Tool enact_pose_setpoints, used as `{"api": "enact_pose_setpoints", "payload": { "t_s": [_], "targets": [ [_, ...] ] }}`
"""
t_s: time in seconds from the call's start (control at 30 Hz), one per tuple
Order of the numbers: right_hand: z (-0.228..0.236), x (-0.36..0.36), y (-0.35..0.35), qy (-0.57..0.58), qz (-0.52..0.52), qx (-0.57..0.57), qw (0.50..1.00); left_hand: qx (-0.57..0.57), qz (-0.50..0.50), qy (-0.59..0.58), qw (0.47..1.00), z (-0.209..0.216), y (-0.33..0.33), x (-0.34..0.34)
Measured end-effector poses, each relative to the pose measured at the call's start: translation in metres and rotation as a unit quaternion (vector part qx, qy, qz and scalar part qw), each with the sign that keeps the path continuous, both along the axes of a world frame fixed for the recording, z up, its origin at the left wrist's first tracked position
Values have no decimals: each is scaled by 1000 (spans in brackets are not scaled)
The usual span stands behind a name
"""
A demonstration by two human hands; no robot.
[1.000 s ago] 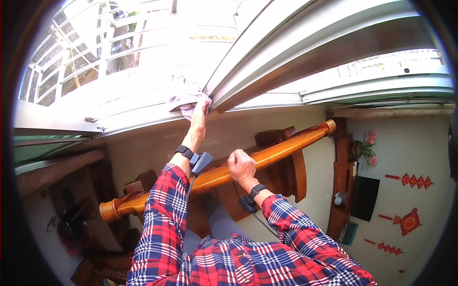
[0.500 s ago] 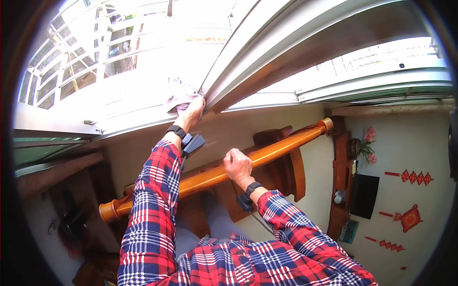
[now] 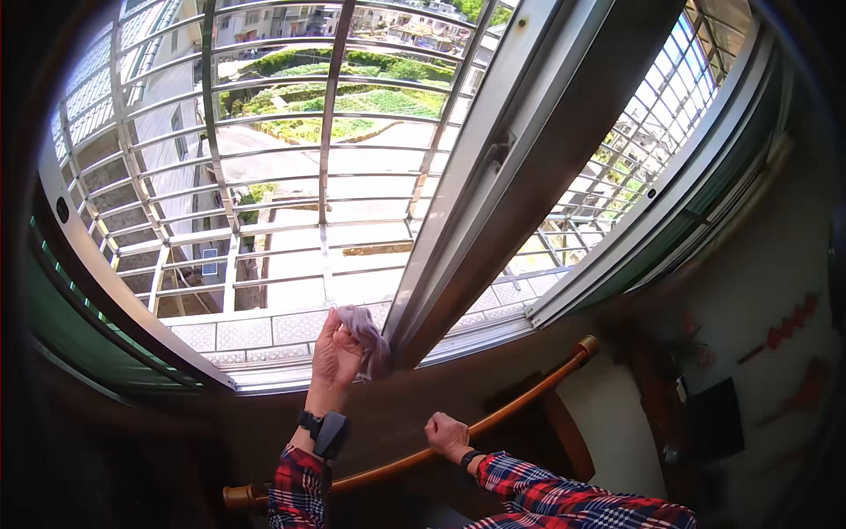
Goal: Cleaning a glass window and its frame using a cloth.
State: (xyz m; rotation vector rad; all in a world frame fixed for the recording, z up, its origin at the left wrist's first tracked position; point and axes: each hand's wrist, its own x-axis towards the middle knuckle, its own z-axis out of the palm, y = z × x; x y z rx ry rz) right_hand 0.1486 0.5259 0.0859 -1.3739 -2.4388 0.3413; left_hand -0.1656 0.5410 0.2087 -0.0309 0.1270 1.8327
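My left hand (image 3: 335,354) is closed on a crumpled pale mauve cloth (image 3: 368,339). The cloth hangs from the fingers beside the lower end of the upright metal window frame (image 3: 480,212), just above the sill (image 3: 269,377). Whether it touches the frame is hard to tell. My right hand (image 3: 448,434) is curled into a fist by the wooden rail (image 3: 520,406), with nothing showing in it. Both wrists wear a black band; the left one carries a dark box (image 3: 331,435).
Metal security bars (image 3: 326,115) stand outside the window, with a tiled ledge (image 3: 295,328) below. Green-tinted sliding panes (image 3: 97,317) are at either side. At the right are a dark flat screen (image 3: 714,426) and red hanging decorations (image 3: 784,331) on the wall.
The view has tilted upward, showing more of the window and bars. My left hand has turned, and the cloth now hangs on its right side, against the frame's lower end. My right fist stays by the rail.
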Motion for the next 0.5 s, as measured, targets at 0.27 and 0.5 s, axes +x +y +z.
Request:
{"api": "enact_pose_setpoints", "payload": {
  "t_s": [0.27, 0.5],
  "targets": [
    [32, 0, -12, -18, -13, -23, 999, 189, 144, 229, 944, 255, -19, -39],
    [40, 13, -18, 9, -22, -9, 1000, 237, 291, 451, 810, 449, 7, -27]
  ]
}}
